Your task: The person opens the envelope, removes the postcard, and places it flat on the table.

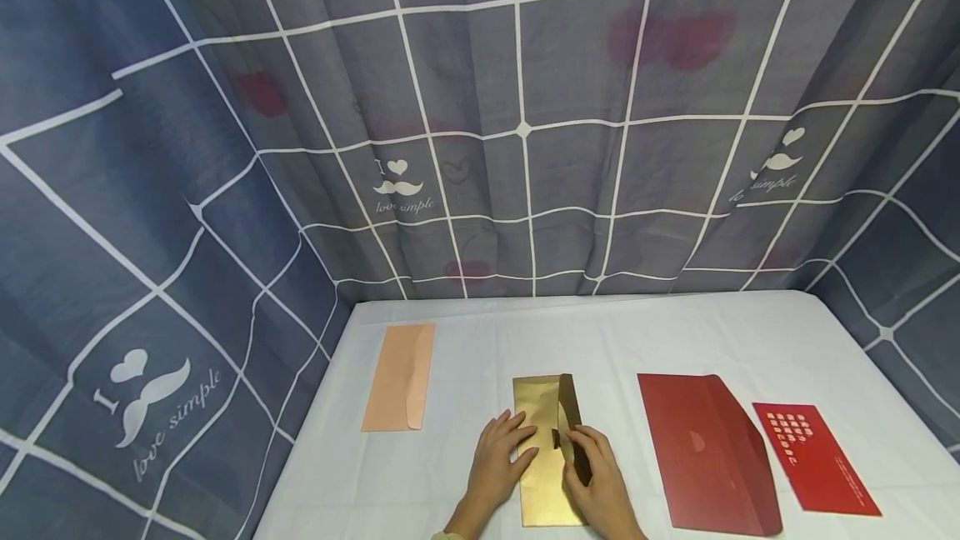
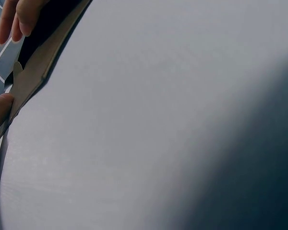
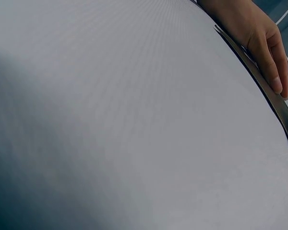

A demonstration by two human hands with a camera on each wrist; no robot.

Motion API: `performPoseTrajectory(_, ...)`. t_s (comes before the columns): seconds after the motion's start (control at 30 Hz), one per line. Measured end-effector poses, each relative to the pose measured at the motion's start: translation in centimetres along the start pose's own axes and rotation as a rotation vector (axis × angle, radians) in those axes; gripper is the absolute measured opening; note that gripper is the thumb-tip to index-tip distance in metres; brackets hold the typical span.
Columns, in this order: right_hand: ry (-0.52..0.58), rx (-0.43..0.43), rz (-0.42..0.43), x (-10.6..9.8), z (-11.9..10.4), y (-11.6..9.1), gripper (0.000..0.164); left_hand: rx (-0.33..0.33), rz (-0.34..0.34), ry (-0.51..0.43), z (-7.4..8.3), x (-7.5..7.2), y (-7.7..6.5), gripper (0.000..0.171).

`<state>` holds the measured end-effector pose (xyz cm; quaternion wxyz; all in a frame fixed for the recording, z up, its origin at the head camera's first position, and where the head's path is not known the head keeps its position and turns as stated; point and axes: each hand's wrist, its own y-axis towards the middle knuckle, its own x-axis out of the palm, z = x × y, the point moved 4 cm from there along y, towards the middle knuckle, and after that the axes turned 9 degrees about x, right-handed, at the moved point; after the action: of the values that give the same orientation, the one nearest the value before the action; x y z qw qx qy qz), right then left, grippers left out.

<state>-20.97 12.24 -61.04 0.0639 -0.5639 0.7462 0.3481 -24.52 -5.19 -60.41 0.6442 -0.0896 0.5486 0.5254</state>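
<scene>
A gold envelope [image 1: 538,490] lies upright on the white table in the head view, its long flap [image 1: 567,398] on the right side partly lifted. My left hand [image 1: 495,455] rests on the envelope's left half with spread fingers. Between thumb and fingers, my right hand [image 1: 600,482] pinches the flap near its middle, beside a small dark slot [image 1: 556,438]. The left wrist view catches the raised flap [image 2: 33,76] at its left edge. In the right wrist view, a hand [image 3: 254,36] touches the envelope's edge [image 3: 259,81].
A peach envelope [image 1: 393,382] lies at the left rear of the white table [image 1: 322,473]. To the right are a dark red envelope [image 1: 697,457] and a bright red card [image 1: 817,461] with white writing. Grey-blue checked curtains [image 1: 480,173] stand behind and at both sides.
</scene>
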Motion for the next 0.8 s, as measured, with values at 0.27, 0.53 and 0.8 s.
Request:
performPoseTrajectory(0.27,0.006,0.005,-0.005,-0.01,0.02,-0.04,0.047,0.008,0.003,0.002,0.02,-0.09,-0.03,0.031)
performPoseTrajectory(0.53,0.065,-0.007,0.018,-0.20,0.08,0.01,0.046,0.024,0.019,0.003,-0.06,-0.04,-0.08,0.031)
performPoseTrajectory(0.8,0.088,-0.023,0.049,-0.45,0.16,0.05,0.045,0.027,0.020,0.008,-0.08,-0.05,-0.11,0.031)
